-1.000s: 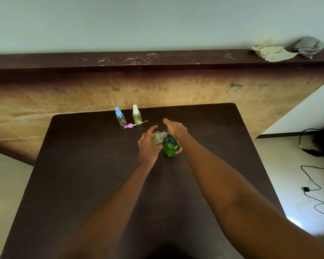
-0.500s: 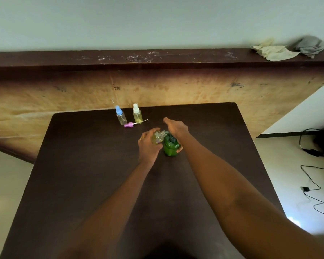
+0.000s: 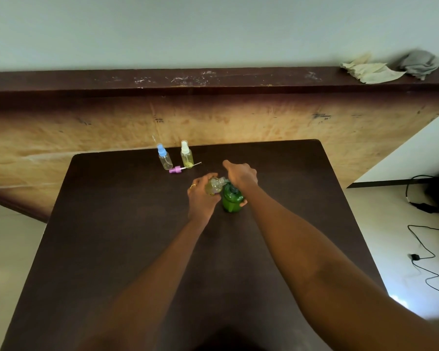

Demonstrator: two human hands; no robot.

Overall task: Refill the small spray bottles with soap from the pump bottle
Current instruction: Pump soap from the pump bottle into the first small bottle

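My left hand (image 3: 200,196) grips the open spray bottle (image 3: 214,186), right hand (image 3: 241,174) clasps the pump bottle (image 3: 231,200); white-capped bottle (image 3: 186,157) filled, blue-capped bottle (image 3: 164,158) probably empty.

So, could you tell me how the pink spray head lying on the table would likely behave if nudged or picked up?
The pink spray head looks small and plastic, so it is probably very light. Lying on its side with a round collar, it may roll or swing in an arc. Its thin tube is likely bendy and passes by the white-capped bottle.
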